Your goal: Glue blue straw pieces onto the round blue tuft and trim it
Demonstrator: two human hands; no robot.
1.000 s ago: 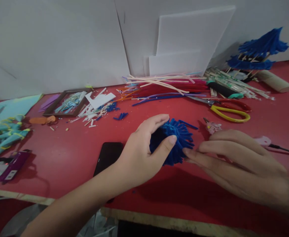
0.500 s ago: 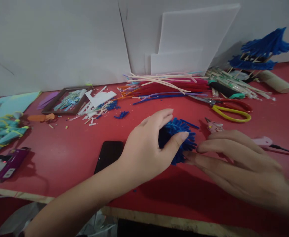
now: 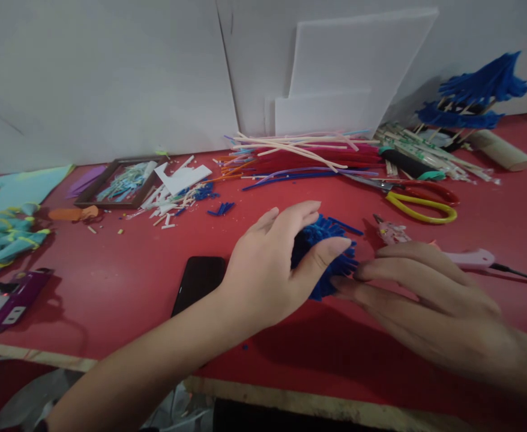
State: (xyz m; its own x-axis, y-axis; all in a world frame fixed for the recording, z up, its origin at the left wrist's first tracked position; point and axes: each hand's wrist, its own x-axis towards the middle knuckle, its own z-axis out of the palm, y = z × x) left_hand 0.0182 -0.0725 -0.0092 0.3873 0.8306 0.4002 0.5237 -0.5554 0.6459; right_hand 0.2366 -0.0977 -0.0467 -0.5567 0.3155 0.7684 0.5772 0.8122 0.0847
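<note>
A round blue fringed piece (image 3: 320,231), seemingly of short pipe cleaners, is held above the red table. My left hand (image 3: 268,267) curls over its near left side, with the thumb across the front and the fingers behind. At its right lower edge, the thumb and fingertips of my right hand (image 3: 434,306) are closed on the blue strips. What lies inside the piece is mostly covered by my left hand. Just behind it, a loose blue pipe cleaner strip (image 3: 345,226) rests on the table. Partly behind my right hand lies a pink glue gun (image 3: 470,258) with a black cord.
A black phone (image 3: 199,282) lies left of my hands. Farther back are scissors (image 3: 421,207), a pile of pipe cleaners (image 3: 308,159), a brown tray (image 3: 92,195) and cut scraps (image 3: 171,201). A blue fringed model (image 3: 482,90) stands at the right. White boards (image 3: 358,66) lean on the wall.
My left thumb has shifted slightly right over the blue piece. My right hand has moved a little left, showing more of the glue gun. Both hands stay on the piece.
</note>
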